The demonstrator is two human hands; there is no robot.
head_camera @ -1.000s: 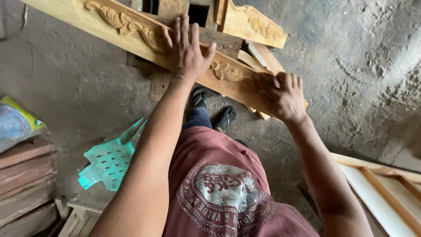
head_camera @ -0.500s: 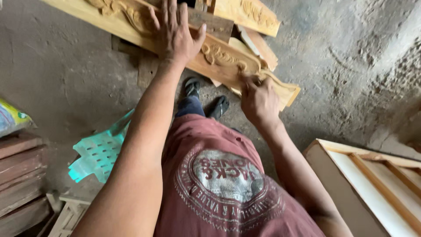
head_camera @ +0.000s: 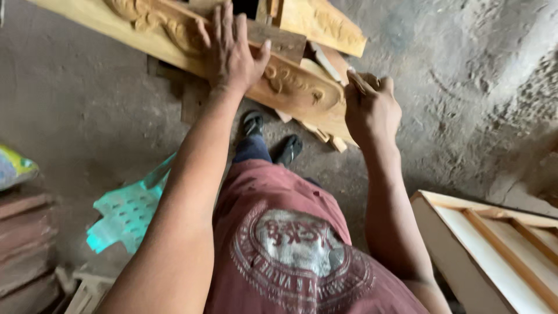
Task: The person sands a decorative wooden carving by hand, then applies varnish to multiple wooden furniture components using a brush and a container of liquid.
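1. The left hand [head_camera: 229,55] lies flat on the carved board [head_camera: 290,87], fingers spread wide, palm pressing it down — it grips nothing.
2. The right hand [head_camera: 372,110] is curled into a loose fist at the board's right end, fingers narrow; whether it holds a small tool or a scrap of abrasive, I cannot tell.
3. The board runs slantwise from the upper left down to the right hand, resting on other wood pieces above the dirt floor [head_camera: 93,110]. A second carved piece [head_camera: 319,26] lies just behind it.
4. Done, by the look of it: the scrollwork is already cut along the visible length of the board.
5. Left, as I judge: the right end, where the fist works — the surface there cannot be read clearly.
6. Nearby: a green perforated sheet [head_camera: 125,212] at the left, a pale wooden frame [head_camera: 494,244] at the lower right.
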